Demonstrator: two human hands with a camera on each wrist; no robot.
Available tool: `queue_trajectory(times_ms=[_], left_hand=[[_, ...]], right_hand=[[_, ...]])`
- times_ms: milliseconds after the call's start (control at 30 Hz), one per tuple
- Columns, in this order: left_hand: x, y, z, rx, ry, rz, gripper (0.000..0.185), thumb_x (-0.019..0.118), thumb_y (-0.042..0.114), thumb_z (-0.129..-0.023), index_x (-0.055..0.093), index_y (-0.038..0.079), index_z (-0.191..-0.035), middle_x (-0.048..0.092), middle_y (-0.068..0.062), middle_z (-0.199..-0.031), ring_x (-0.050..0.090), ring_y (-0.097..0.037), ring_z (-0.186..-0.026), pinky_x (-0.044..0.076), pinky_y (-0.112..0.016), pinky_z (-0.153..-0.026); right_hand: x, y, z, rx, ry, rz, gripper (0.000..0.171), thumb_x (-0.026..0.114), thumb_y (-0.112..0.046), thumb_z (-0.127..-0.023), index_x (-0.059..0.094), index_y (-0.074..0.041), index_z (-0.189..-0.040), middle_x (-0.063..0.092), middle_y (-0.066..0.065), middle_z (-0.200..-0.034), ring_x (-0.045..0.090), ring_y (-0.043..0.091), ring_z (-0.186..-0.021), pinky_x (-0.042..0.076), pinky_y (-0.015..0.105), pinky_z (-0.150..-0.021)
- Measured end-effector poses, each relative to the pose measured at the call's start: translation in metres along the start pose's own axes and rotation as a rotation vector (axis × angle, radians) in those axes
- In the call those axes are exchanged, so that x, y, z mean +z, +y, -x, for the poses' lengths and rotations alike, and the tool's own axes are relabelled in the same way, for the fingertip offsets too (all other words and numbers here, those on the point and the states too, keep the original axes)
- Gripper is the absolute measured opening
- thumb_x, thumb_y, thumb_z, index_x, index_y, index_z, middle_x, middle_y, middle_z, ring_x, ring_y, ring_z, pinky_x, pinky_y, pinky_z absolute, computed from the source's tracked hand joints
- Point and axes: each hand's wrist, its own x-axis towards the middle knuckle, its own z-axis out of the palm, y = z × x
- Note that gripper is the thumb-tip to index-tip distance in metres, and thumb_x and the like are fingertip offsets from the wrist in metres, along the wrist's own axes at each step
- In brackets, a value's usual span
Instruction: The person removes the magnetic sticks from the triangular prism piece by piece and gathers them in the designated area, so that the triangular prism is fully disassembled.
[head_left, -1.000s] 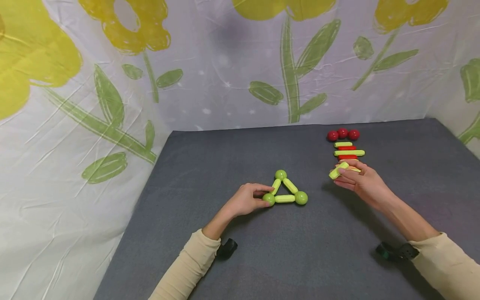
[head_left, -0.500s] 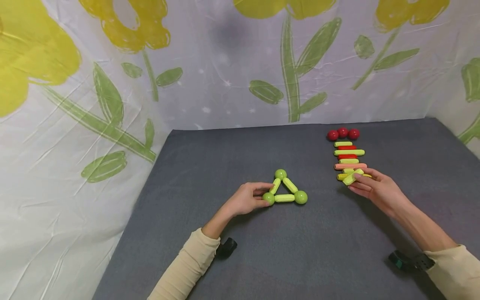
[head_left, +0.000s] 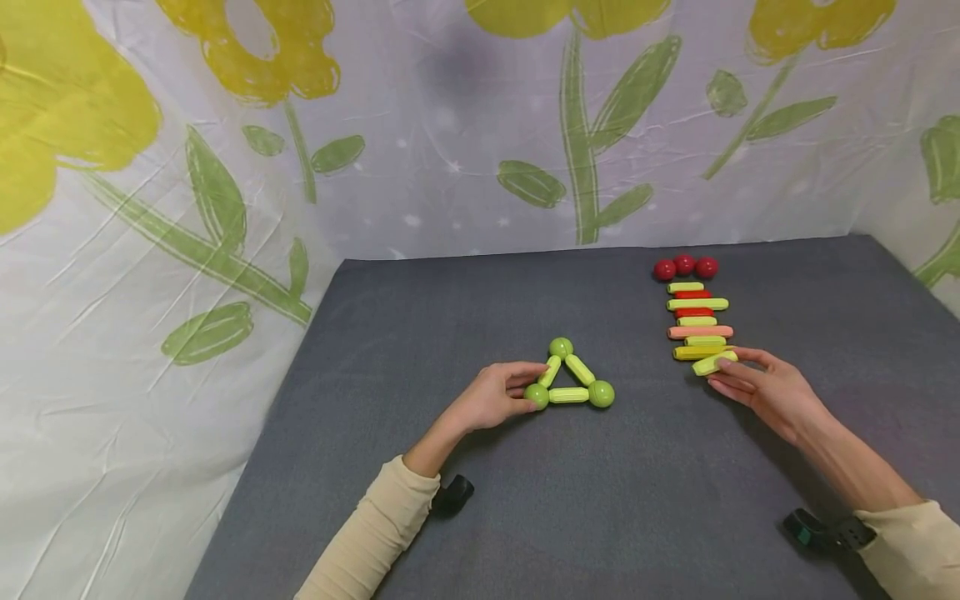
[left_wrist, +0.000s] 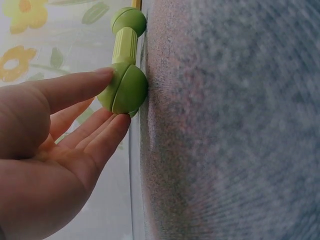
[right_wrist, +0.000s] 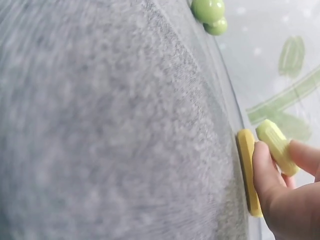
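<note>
In the head view, a triangle of three light green rods (head_left: 569, 395) and three green balls lies mid-table. My left hand (head_left: 490, 397) pinches its near-left green ball (head_left: 537, 397) between thumb and fingers. The left wrist view shows the thumb on one side of this ball (left_wrist: 129, 89), with fingertips under its other side. My right hand (head_left: 780, 398) holds a short light green rod (head_left: 712, 365) between thumb and fingers, at the near end of a row of rods. Beside it lies a yellow rod (right_wrist: 248, 170), close by the fingertips in the right wrist view.
The row runs away from me with several light green, red and pink rods, among them a pink rod (head_left: 701, 332). Beyond it sit three red balls (head_left: 684, 265). A flower-printed cloth (head_left: 450, 150) hangs behind the dark grey table (head_left: 420, 325).
My right hand has moved right and nearer to me with the light green rod, uncovering the row's near rods. The rod has turned closer to level. My left hand stays at the ball.
</note>
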Motion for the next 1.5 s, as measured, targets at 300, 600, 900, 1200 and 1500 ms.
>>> queue_trajectory(times_ms=[300, 600, 900, 1200, 1500], left_hand=[[0.0, 0.0, 0.0, -0.005, -0.006, 0.007, 0.054, 0.067, -0.01, -0.084, 0.051, -0.003, -0.135, 0.048, -0.018, -0.138, 0.047, -0.028, -0.125, 0.043, -0.035, -0.099], [0.0, 0.008, 0.003, 0.01, -0.02, 0.023, 0.052, 0.065, -0.014, -0.083, 0.049, -0.01, -0.133, 0.046, -0.025, -0.137, 0.046, -0.035, -0.125, 0.042, -0.041, -0.099], [0.0, -0.001, -0.001, 0.003, -0.021, -0.012, 0.053, 0.068, -0.009, -0.084, 0.051, -0.003, -0.134, 0.049, -0.018, -0.137, 0.048, -0.025, -0.125, 0.044, -0.029, -0.097], [0.0, 0.0, 0.0, 0.004, -0.02, -0.013, 0.052, 0.067, -0.009, -0.084, 0.052, -0.002, -0.133, 0.05, -0.018, -0.136, 0.049, -0.026, -0.124, 0.044, -0.031, -0.097], [0.0, 0.014, 0.006, 0.009, -0.029, 0.01, 0.051, 0.064, -0.015, -0.084, 0.049, -0.01, -0.132, 0.047, -0.026, -0.135, 0.046, -0.035, -0.125, 0.041, -0.043, -0.1]], right_hand=[[-0.003, 0.005, -0.002, -0.013, 0.002, 0.034, 0.039, 0.062, -0.004, -0.092, 0.034, -0.007, -0.119, 0.059, 0.003, -0.101, 0.066, 0.014, -0.093, 0.053, 0.031, -0.083], [-0.004, 0.006, -0.006, 0.031, 0.154, 0.291, 0.053, 0.072, -0.014, -0.086, 0.036, 0.001, -0.123, 0.061, -0.003, -0.091, 0.067, 0.01, -0.083, 0.054, 0.03, -0.079], [0.0, 0.0, -0.005, 0.099, 0.195, 0.425, 0.068, 0.059, -0.015, -0.096, 0.017, 0.014, -0.141, 0.065, -0.007, -0.082, 0.068, 0.009, -0.077, 0.055, 0.029, -0.076], [-0.001, 0.0, -0.003, 0.12, 0.204, 0.387, 0.066, 0.05, -0.011, -0.1, 0.009, 0.013, -0.146, 0.065, -0.011, -0.082, 0.067, 0.007, -0.078, 0.054, 0.029, -0.078], [0.0, -0.001, -0.002, 0.109, 0.202, 0.361, 0.08, 0.056, -0.017, -0.098, 0.0, 0.007, -0.149, 0.064, -0.011, -0.083, 0.066, 0.006, -0.081, 0.054, 0.028, -0.079]])
